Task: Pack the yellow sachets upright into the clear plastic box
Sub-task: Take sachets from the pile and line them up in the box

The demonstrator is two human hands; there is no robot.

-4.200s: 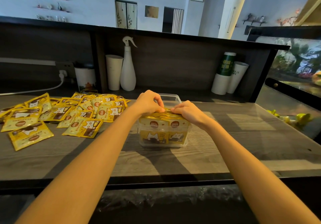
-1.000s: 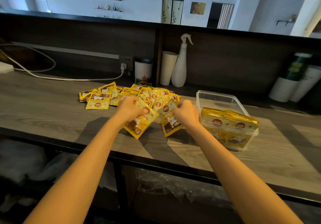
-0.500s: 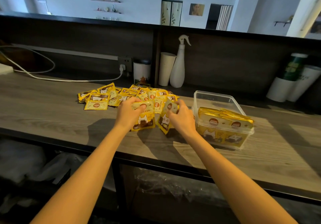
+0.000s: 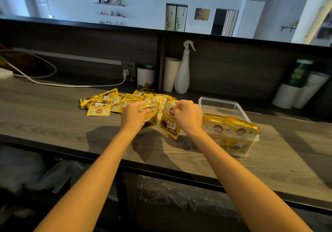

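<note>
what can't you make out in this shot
Head view only:
1. How many sachets the left hand grips: its fingers cover them.
2. The top of the sachet in the right hand: under its fingers.
3. The pile's right end: behind both hands.
4. The count in the box: its contents overlap.
5. The small print on any of them: too small.

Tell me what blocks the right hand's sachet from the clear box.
Nothing visible. The right hand holds its sachet beside the clear box, whose far half is free; packed sachets fill the near half.
</note>
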